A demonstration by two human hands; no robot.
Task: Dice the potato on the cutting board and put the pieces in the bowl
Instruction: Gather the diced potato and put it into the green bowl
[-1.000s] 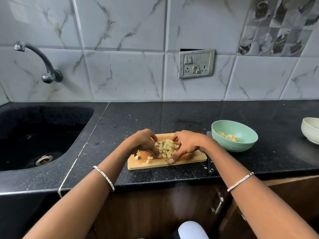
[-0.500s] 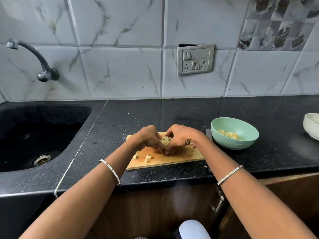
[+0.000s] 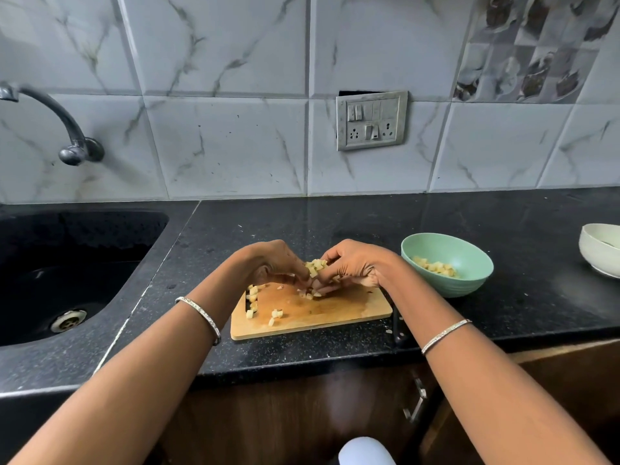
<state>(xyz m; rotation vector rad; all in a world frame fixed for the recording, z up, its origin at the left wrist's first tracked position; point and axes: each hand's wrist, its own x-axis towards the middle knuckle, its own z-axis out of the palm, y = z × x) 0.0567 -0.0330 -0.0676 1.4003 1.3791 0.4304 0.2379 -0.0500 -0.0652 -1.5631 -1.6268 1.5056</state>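
Pale yellow potato cubes (image 3: pixel 315 265) sit heaped between my two hands, over the far part of the rectangular wooden cutting board (image 3: pixel 322 313). My left hand (image 3: pixel 271 263) and right hand (image 3: pixel 355 266) are cupped against each other, fingers curled in round the heap and grasping it from both sides. The fingertips meet low, close to the board, and I cannot tell whether they touch it. A few loose cubes (image 3: pixel 252 297) lie along the board's left edge and near its front. Just right of the board stands a round mint-green bowl (image 3: pixel 466 286) on the black speckled stone table (image 3: pixel 335 223), with some diced pieces (image 3: pixel 434 266) already in its bottom. A black handle (image 3: pixel 397 325) lies beside the board's right edge, partly under my right forearm. A white bowl (image 3: pixel 600 250) sits at the far right, well apart.
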